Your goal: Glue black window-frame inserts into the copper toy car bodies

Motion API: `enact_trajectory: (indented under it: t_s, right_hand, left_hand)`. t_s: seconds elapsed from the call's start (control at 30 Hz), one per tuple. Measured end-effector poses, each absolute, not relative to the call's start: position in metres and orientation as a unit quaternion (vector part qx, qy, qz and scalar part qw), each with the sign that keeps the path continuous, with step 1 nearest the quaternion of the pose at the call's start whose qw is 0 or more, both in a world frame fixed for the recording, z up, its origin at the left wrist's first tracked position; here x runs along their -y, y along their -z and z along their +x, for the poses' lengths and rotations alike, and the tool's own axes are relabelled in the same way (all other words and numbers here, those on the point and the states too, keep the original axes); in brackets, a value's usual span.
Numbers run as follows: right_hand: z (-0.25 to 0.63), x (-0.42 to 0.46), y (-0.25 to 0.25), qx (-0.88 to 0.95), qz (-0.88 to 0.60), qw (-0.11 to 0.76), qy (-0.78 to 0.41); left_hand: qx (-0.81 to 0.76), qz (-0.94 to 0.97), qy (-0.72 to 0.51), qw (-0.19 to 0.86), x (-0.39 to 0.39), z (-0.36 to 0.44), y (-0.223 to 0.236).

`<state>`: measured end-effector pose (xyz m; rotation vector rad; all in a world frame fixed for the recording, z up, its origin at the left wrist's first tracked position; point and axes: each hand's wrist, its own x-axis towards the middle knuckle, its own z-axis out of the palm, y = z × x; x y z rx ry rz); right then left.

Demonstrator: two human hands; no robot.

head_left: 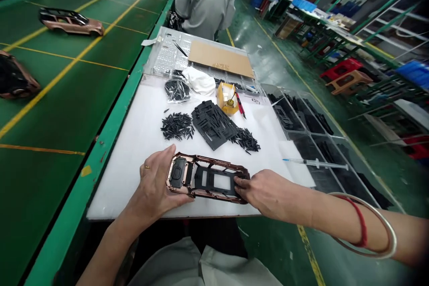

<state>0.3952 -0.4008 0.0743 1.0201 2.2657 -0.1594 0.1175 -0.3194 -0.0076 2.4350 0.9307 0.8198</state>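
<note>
My left hand (157, 183) grips the left end of a copper-coloured model car body shell (209, 197), which lies on its roof with its inside facing up. Thumb and fingers clasp opposite sides of the shell. A flat black frame piece (209, 180) with rectangular openings lies inside it. My right hand (263, 190) has its fingers pinched together on the right end of that piece, within the shell; the fingertips are partly hidden. Beyond the shell lie a stack of black cut-out sheets (214, 125), a pile of small black parts (177, 126) and another such pile (247, 139).
A yellow box (228, 98), a red pen-like tool (240, 106), a white cloth (199, 81) and a plastic bag of black parts (177, 90) stand farther back. A syringe (315, 163) rests on the compartmented tray at right. Left, a green conveyor (100, 111) carries car bodies. A person (208, 0) sits ahead.
</note>
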Motion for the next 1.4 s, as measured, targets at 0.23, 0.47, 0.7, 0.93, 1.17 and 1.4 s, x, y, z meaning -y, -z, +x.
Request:
enact_trajectory:
  t_s: [0.23, 0.47, 0.7, 0.93, 1.17, 1.4]
  right_hand:
    - [0.390, 0.399, -0.081, -0.853, 0.387, 0.345, 0.056]
    - [0.379, 0.391, -0.089, -0.843, 0.393, 0.357, 0.093]
    - [0.380, 0.395, -0.088, -0.845, 0.383, 0.357, 0.105]
    - [0.393, 0.395, -0.068, -0.857, 0.385, 0.314, 0.137]
    - [0.397, 0.391, -0.062, -0.854, 0.407, 0.276, 0.167]
    - [0.395, 0.391, -0.081, -0.846, 0.445, 0.247, 0.158]
  left_hand:
    - [-0.163, 0.974, -0.127, 0.097, 0.324, 0.129, -0.042]
    - [-0.069, 0.996, 0.026, 0.051, 0.305, 0.165, -0.049]
    - [-0.020, 0.998, 0.049, 0.018, 0.301, 0.171, -0.049]
    - [0.002, 0.998, 0.054, 0.038, 0.299, 0.174, -0.045]
    - [0.012, 0.996, 0.069, 0.058, 0.297, 0.179, -0.044]
    - [0.001, 0.996, 0.068, 0.049, 0.298, 0.175, -0.047]
